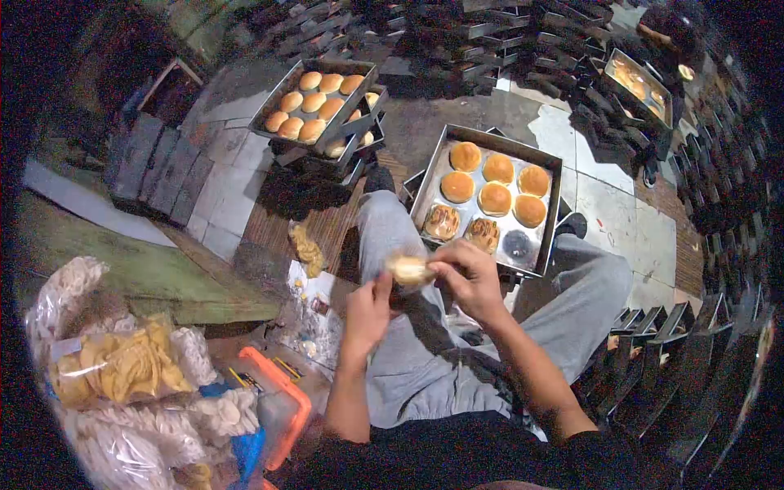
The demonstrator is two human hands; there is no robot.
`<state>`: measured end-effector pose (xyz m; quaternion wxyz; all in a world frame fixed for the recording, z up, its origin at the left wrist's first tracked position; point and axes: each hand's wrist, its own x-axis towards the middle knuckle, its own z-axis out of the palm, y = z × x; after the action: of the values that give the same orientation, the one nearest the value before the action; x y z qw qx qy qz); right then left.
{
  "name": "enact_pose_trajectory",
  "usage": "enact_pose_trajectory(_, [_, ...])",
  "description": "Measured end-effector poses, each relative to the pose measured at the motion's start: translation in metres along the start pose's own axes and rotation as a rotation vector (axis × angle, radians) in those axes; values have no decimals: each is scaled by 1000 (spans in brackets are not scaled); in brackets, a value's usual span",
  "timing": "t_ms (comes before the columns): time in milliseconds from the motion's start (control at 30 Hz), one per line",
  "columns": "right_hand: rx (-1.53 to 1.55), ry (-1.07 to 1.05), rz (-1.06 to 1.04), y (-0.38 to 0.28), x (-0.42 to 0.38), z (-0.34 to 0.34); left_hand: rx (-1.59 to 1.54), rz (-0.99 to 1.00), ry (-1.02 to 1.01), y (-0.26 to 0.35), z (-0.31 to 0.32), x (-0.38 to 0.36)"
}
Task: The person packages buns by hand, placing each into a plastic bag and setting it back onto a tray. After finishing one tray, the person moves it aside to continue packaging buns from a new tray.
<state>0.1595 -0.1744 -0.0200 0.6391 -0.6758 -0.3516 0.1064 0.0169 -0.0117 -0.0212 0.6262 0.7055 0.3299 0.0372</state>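
A pale bun (410, 269), smeared by motion, is held between my two hands above my lap. My left hand (367, 310) grips its left side, the thumb near the lower edge. At the right end, the fingers of my right hand (472, 279) pinch it. Just beyond my hands sits a square metal tray (555, 214) with rows of glossy golden buns (495, 198). Two buns in its near row, a streaked bun (442, 221) and another streaked bun (484, 234), have dark brown markings on top. A dark round mark shows in the near right corner.
Stacked trays of buns (314, 101) stand to the far left. Another person (665, 37) is at the upper right by a tray (633, 86). Plastic bags with yellowish contents (122, 359) and an orange-edged container (282, 388) lie at my left. Many dark tins (694, 327) are stacked rightward.
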Motion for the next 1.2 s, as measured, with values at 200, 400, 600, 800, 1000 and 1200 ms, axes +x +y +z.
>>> enact_pose_trajectory(200, [-51,58,33,1,24,22,324,717,382,24,-10,15])
enact_pose_trajectory(400, [-419,83,-296,-42,22,9,-119,596,308,22,-16,12])
enact_pose_trajectory(600, [140,119,339,-18,9,-9,-74,562,346,12,-17,33])
enact_pose_trajectory(800, [168,158,574,18,55,-2,286,679,333,44,-9,66])
enact_pose_trajectory(1000, [252,94,584,44,37,12,109,381,363,31,-35,48])
enact_pose_trajectory(1200, [353,209,617,-3,53,12,83,447,414,40,-33,42])
